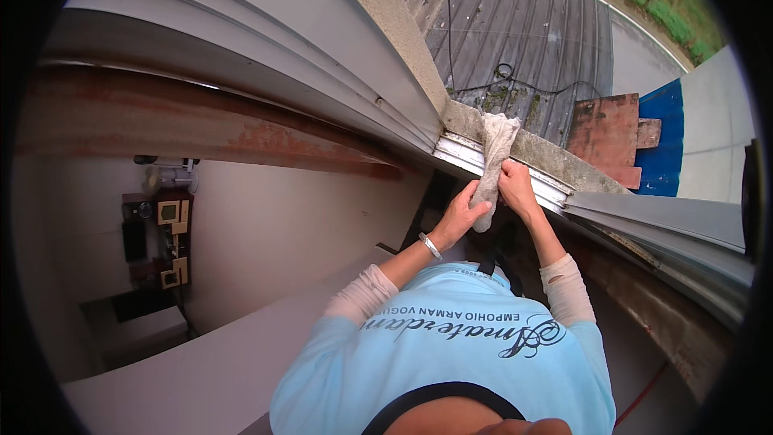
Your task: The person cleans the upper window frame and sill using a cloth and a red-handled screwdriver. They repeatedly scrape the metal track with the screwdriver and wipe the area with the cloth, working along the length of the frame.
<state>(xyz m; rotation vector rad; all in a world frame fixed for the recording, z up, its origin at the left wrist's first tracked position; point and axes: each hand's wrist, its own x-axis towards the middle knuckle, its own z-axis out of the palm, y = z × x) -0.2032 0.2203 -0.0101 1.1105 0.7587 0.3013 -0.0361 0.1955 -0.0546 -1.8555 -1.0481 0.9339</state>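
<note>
The person's left hand (460,213) and right hand (515,187) both reach up to a pale, dirty cloth (493,163) draped over the sill of an open sliding window. The left grip is closed around the cloth's lower end, fingers curled over it. The right grip is folded on the cloth's side, just above the left, pressing it against the white window track (463,153). The cloth's upper end lies on the rough concrete ledge (547,149) outside the track. A silver bracelet (430,246) circles the left wrist. Beyond the ledge, a grey corrugated roof (523,32) lies below. No container shows near the hands.
</note>
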